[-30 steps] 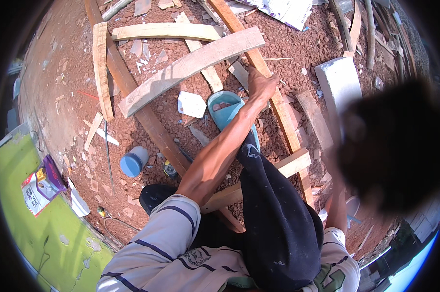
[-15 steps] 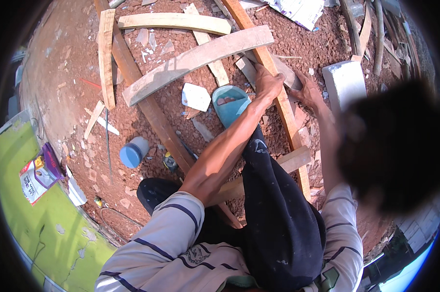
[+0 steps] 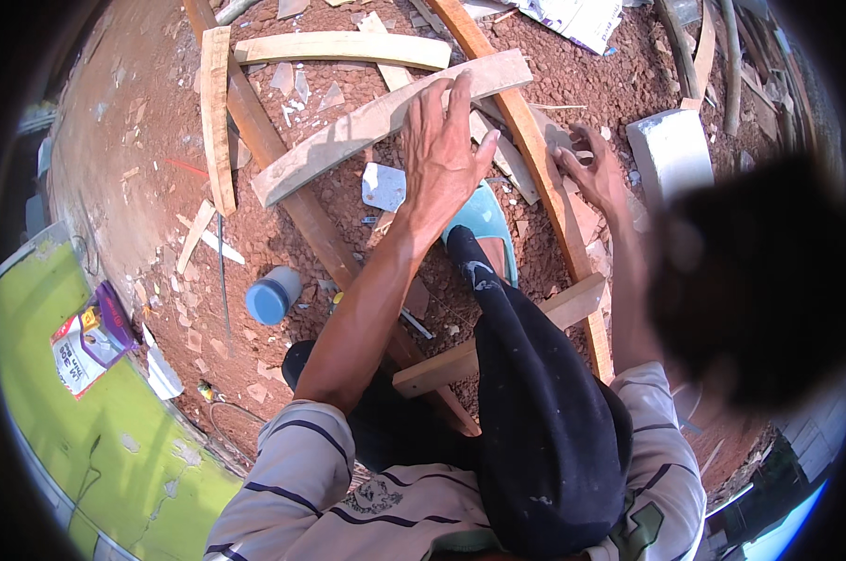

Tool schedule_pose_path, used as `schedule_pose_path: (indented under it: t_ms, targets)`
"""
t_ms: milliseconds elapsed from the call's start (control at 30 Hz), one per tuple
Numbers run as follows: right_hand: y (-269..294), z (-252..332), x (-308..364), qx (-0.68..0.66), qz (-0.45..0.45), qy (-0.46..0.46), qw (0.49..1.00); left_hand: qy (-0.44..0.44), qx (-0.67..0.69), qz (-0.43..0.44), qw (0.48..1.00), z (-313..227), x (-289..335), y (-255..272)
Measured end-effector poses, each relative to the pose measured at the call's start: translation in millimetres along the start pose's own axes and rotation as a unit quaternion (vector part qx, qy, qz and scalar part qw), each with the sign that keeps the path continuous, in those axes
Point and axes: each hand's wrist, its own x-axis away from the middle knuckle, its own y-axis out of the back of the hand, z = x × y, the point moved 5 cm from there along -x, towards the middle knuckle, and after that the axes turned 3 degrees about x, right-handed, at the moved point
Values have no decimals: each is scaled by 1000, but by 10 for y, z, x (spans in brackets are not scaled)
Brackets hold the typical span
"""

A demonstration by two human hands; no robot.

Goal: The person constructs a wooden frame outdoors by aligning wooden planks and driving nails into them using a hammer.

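A greyish curved plank lies slantwise across two long brown wooden rails. My left hand reaches over it with fingers spread; whether the fingertips press on the wood or hover just above, I cannot tell. The right-hand rail runs between my two hands. Beside its outer edge is my right hand, fingers bent but apart, with nothing visible in them. A short crosspiece joins the rails near my knee. The left-hand rail passes beneath the curved plank.
Paler curved boards and another upright one lie at the far left. A blue-lidded jar, a white block and my blue-green sandal are nearby. A dark blurred shape hides the right side.
My left hand has left the right-hand rail and moved up and left to the curved plank. My right hand stays beside the rail, its fingers lifted. My foot has shifted slightly.
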Motion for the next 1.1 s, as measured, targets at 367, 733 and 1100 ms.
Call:
schedule_pose_path:
  t_ms: [367,733,1100]
  targets:
    - [-458,297,171,32,-38,35,998,3,-142,113,983,870,-49,32]
    - [-496,328,180,13,-80,55,995,-8,-116,100,988,829,37,120]
    - [-489,330,201,38,-80,38,995,71,-209,190,957,1046,104,251]
